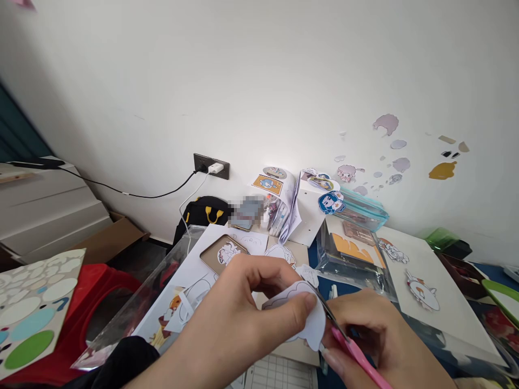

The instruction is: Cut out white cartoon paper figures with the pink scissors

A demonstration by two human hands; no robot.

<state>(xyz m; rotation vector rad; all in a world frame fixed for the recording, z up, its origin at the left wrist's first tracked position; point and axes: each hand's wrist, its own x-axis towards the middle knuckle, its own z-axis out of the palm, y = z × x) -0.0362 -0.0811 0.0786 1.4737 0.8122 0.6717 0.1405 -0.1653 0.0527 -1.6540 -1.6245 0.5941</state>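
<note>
My left hand [259, 308] pinches a white paper cutout [312, 324] with a scalloped edge and drawn outlines between thumb and fingers. Pink-handled scissors [357, 354] are gripped by my right hand [373, 329], and their blades lie along the right edge of the paper. How far the blades are apart I cannot tell. Behind my left hand is a shallow tan tray [208, 254] with a drawn cutout figure [227, 254] in it. Paper scraps [184, 313] lie left of my wrist. Below the paper, a gridded sheet [279, 373] is partly covered.
A clear plastic pouch [324, 259] holds orange paper. Right of it, drawn cutouts [421, 289] rest on a white board [446, 319]. A teal pencil case [360, 208] stands by the wall. A red stool [105, 286] is at left, with a cable [158, 195] running to the socket [198, 162].
</note>
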